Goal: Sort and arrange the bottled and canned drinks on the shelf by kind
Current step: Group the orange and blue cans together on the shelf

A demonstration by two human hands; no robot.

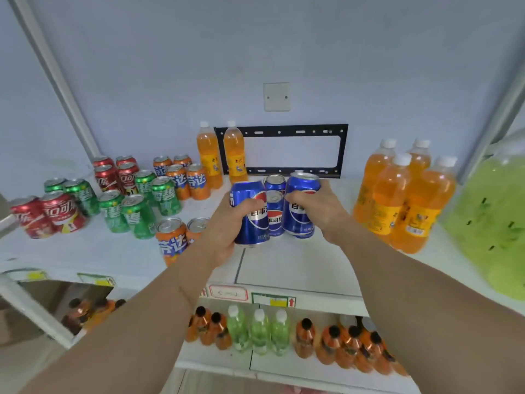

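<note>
White shelving against a pale blue wall fills the view, with the person's two bare arms reaching in over the top shelf (298, 268).

Nearest, the left hand (227, 226) has its fingers curled round a blue cola can (251, 214), tilted and lifted a little off the board. The right hand (318, 209) wraps a second blue can (301, 206), fingers clamped on its side. Between and just behind them stand two more blue cans (275, 211), upright and close together.

My guess is that the blue cans are being gathered into one block. To do it well, each held can should go down upright, touching its neighbours, label forward, without knocking the pair in the middle; the tilted one needs righting first.

Left of the hands, two orange soda cans (172, 240) stand apart from their fellows (187, 177) further back, so they probably need moving yet. Green cans (133, 209) sit in a loose cluster, and red cans (48, 214) are split between the left edge and the back. On the right, orange drink bottles (403, 194) crowd near the right wrist and could be bumped. Two more such bottles (221, 155) stand at the wall, before a black bracket (284, 129).

Below, the lower shelf holds green and orange bottles (284, 334).
</note>
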